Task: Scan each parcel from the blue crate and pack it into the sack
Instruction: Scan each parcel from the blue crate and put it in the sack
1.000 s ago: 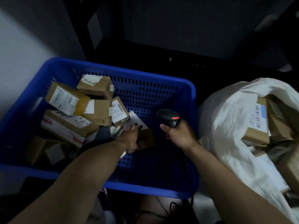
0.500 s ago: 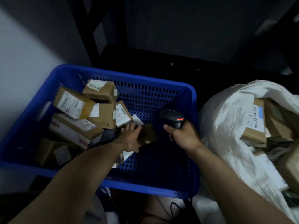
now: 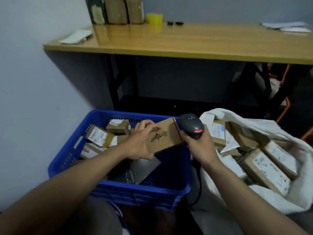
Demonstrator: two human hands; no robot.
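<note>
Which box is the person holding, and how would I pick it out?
Find the blue crate, left of the white sack. Above the crate's right side, the left hand holds a brown box beside the black scanner in the right hand. Unlike the labelled boxes around it, its visible face has only a black scrawled logo.
</note>
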